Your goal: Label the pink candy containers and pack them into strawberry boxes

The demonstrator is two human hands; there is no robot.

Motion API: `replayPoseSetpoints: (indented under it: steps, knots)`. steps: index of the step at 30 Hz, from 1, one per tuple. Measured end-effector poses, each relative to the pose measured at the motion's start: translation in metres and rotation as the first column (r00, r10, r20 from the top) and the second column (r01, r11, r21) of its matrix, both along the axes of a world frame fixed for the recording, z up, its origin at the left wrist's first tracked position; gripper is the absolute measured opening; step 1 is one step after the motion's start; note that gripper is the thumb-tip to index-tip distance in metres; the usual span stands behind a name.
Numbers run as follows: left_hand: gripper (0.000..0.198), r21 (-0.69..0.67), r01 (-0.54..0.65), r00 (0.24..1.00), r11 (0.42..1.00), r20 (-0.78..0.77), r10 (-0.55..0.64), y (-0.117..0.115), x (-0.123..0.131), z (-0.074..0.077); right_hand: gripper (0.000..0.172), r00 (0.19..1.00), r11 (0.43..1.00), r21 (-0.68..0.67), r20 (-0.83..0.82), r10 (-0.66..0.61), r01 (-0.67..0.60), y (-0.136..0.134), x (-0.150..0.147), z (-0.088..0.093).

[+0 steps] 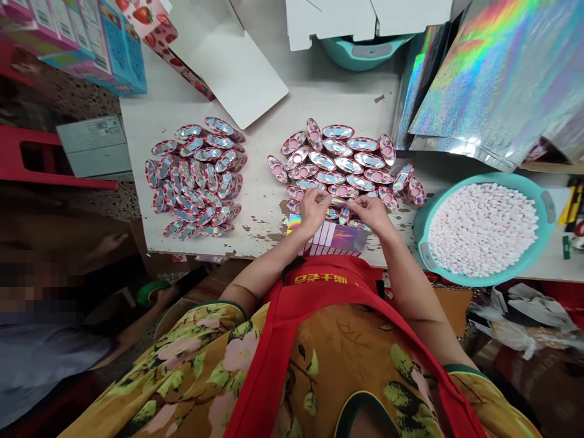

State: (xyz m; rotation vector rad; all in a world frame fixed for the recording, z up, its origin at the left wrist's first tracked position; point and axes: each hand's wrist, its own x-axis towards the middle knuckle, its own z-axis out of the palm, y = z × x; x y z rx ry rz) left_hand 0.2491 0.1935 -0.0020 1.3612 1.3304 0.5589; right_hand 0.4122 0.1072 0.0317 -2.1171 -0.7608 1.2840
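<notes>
My left hand (pixel 314 210) and my right hand (pixel 371 212) pinch the two ends of a small rainbow-shiny strip (pixel 338 201), probably a sticker, stretched between them. Beneath and beyond them stands a cluster of small red-and-white printed pouches (pixel 337 147) with oval silvery ends facing up; a few show a pink round inside the oval. Close to my body lies a shiny sheet (pixel 353 239) with rows of pale bare rectangles, partly hidden by my left forearm.
More such pouches (pixel 196 182) are packed together on the left of the white table (pixel 260 182). At right, a teal basin (pixel 422 234) holds many small white pieces. Holographic sheets (pixel 497 91), white card (pixel 246 79) and another teal basin (pixel 365 55) lie behind. A person (pixel 45 359) sits at left.
</notes>
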Motion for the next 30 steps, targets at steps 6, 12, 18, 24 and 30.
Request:
replayPoseSetpoints:
  steps: [6,12,18,24,30]
  knots:
    - [0.018,0.253,0.16,0.934,0.954,-0.352,-0.064,0.008,0.031,-0.01,0.018,0.889,0.972,-0.21,0.42,0.184,-0.102,0.035,0.017,-0.003]
    - [0.014,0.251,0.198,0.932,0.948,-0.346,-0.103,0.024,0.026,-0.021,0.019,0.791,0.943,-0.333,0.577,0.203,0.001,0.042,0.02,-0.005]
    - [0.009,0.247,0.484,0.862,0.839,-0.303,-0.408,0.037,-0.023,-0.012,0.027,0.774,0.96,-0.036,0.583,0.246,-0.278,0.004,-0.013,0.009]
    - [0.018,0.234,0.663,0.72,0.711,-0.46,-0.52,0.013,-0.103,0.008,0.027,0.675,0.815,-0.084,0.515,0.528,-0.573,-0.014,-0.07,0.003]
    - [0.028,0.109,0.467,0.799,0.878,-0.477,-0.366,0.008,-0.135,-0.005,0.034,0.53,0.704,-0.25,0.506,0.681,-0.665,0.011,-0.102,0.0]
